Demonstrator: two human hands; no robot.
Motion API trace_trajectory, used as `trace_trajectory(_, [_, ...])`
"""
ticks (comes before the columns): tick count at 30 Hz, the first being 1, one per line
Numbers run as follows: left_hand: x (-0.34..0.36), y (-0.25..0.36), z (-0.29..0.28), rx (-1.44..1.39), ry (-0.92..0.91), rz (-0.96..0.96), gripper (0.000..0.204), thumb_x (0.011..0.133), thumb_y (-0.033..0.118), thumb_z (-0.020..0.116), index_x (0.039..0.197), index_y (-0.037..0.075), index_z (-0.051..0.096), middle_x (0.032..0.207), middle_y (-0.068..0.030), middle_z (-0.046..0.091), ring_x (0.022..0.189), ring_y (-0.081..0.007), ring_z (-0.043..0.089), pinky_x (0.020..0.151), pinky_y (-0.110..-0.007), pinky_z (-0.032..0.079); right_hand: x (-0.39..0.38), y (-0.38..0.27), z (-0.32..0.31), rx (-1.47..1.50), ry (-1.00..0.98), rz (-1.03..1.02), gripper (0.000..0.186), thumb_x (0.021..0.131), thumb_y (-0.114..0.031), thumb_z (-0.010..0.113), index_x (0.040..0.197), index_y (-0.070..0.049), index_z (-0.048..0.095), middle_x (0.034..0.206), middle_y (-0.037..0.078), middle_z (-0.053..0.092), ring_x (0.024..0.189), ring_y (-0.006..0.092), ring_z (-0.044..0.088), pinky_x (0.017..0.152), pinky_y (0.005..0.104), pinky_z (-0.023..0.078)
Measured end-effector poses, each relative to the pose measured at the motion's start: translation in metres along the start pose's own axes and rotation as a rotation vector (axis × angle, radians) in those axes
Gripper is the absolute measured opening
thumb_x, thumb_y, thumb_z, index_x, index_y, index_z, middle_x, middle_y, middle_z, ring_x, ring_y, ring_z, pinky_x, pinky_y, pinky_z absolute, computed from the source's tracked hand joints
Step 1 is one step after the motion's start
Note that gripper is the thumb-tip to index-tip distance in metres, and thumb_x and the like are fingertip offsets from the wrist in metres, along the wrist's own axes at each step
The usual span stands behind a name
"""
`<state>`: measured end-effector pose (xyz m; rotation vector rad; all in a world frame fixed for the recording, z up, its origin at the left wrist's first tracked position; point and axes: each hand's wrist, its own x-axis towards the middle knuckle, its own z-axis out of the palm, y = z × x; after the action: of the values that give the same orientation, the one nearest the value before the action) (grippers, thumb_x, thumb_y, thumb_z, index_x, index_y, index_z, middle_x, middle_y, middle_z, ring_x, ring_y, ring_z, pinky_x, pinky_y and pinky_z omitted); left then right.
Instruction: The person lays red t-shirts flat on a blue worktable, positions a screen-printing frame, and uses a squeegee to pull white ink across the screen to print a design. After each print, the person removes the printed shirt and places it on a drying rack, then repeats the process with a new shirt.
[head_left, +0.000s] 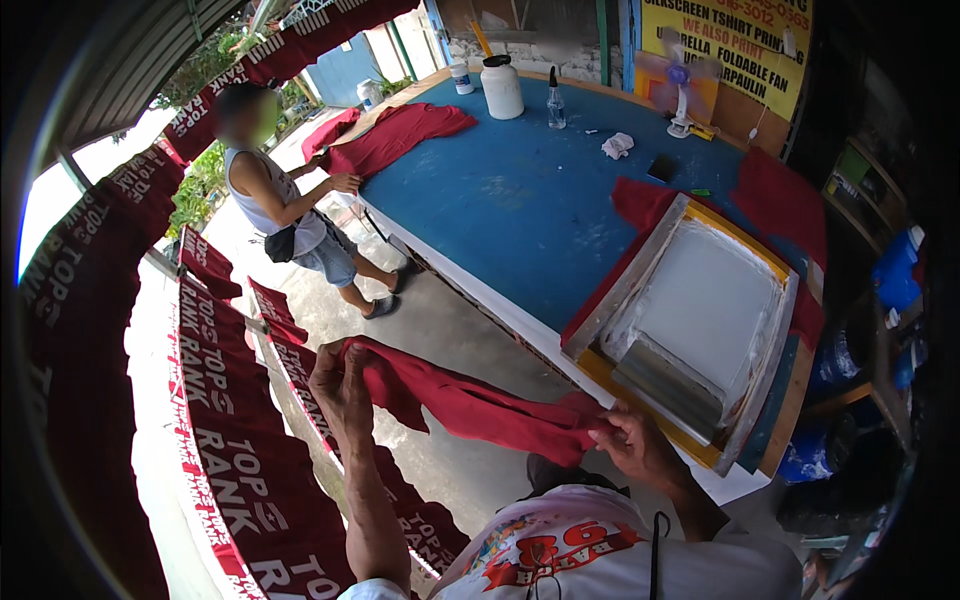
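A red piece of cloth point(475, 408) hangs stretched between my hands in front of my body, over the floor beside the table. My left hand point(343, 395) pinches its far-left end, raised higher than the other. At the opposite end my right hand point(630, 445) grips the fabric close to the table's near edge. A silkscreen frame point(617, 297) lies on the table to the right of the cloth. Inside the frame a wide metal-faced squeegee point(665, 390) rests along its near side. More red cloth point(640, 200) shows beneath and beside the frame.
Across the blue-topped table point(500, 230), another person point(262, 190) handles red cloth point(400, 140). A white jar point(502, 90), spray bottle point(556, 105), white rag point(618, 146) and small fan point(681, 95) stand or lie along the far side. Printed red cloths point(235, 440) hang at left.
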<state>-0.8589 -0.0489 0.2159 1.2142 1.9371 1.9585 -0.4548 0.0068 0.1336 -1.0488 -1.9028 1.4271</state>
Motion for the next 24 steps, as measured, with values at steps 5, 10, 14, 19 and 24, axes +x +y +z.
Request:
trace_trajectory(5, [0.098,-0.032,0.02,-0.098,0.03,0.071,0.016,0.108,0.017,0.076,0.102,0.002,0.075,0.087,0.0009,0.072,0.078,-0.0056,0.06,0.075,-0.025,0.046,0.097,-0.015,0.022,0.267,0.258,0.046,0.024,0.112,-0.018,0.069,0.11,0.006,0.068,0.104,0.008,0.059,0.088,0.0124,0.069,0.072,0.0299,0.067])
trace_trajectory(10, [0.202,-0.078,0.027,0.25,0.006,0.175,0.017,0.108,0.013,0.072,0.108,-0.004,0.073,0.098,-0.0044,0.059,0.095,-0.017,0.054,0.091,-0.031,0.045,0.19,-0.041,0.029,0.131,0.376,0.0,0.019,0.112,-0.016,0.068,0.108,0.003,0.068,0.096,0.005,0.059,0.076,0.0082,0.063,0.062,0.0254,0.057])
trace_trajectory(14, [0.279,-0.117,0.044,0.203,-0.103,0.296,0.014,0.109,0.009,0.068,0.113,-0.004,0.071,0.105,-0.0055,0.061,0.099,-0.0179,0.057,0.093,-0.032,0.046,0.241,-0.066,0.035,0.144,0.524,-0.024,0.013,0.11,-0.01,0.068,0.111,0.003,0.069,0.096,0.005,0.06,0.077,0.0088,0.062,0.063,0.0259,0.053])
trace_trajectory(19, [0.37,-0.18,0.06,0.17,-0.09,0.41,0.016,0.111,0.014,0.068,0.108,-0.002,0.069,0.099,-0.0076,0.067,0.09,-0.0183,0.061,0.085,-0.032,0.05,0.291,-0.076,0.061,-0.117,0.782,0.013,0.01,0.105,-0.006,0.073,0.105,0.004,0.071,0.091,0.009,0.065,0.076,0.014,0.064,0.067,0.0294,0.053])
trace_trajectory(24, [0.442,-0.245,0.066,0.038,-0.141,0.428,0.023,0.111,0.022,0.07,0.104,0.0,0.068,0.1,-0.0094,0.069,0.092,-0.0204,0.064,0.087,-0.035,0.051,0.338,-0.083,0.127,-0.382,1.167,0.039,0.016,0.097,-0.012,0.082,0.095,0.0,0.072,0.083,0.009,0.066,0.071,0.0198,0.063,0.062,0.032,0.046])
